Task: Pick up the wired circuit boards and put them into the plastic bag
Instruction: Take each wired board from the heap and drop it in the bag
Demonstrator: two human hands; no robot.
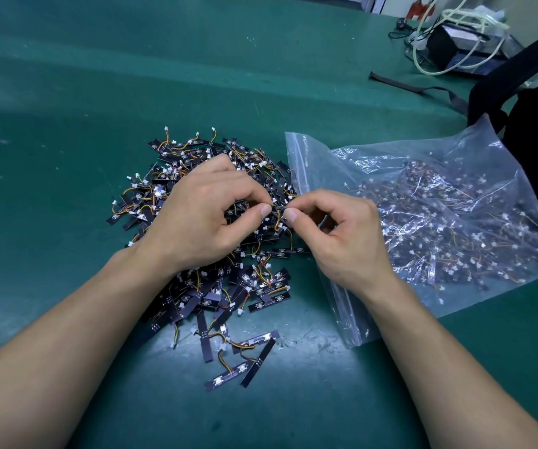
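In the head view, the only one, both hands meet in the middle of the frame. The left hand (202,215) and the right hand (342,234) each pinch an end of one small dark board (277,206) between thumb and forefinger, with the other fingers curled in. The board is held just above the heap (206,299) of wired boards, which spreads from the centre toward the lower middle of the green table (66,124).

The plastic bag (423,299) lies flat on the right, already holding many boards. Its zip edge (300,163) runs down just beside the heap, under the right wrist.

The main risk looks like tangling. The short orange and yellow wires loop through one another, so lifting this board may drag neighbours up and scatter them. A hard pull could strain a wire at its joint.

The bag mouth also looks nearly closed, and with both hands busy nothing holds it open, so the board may catch on the zip edge and fall outside. The right forearm resting across the mouth could push the bag or spill its contents.
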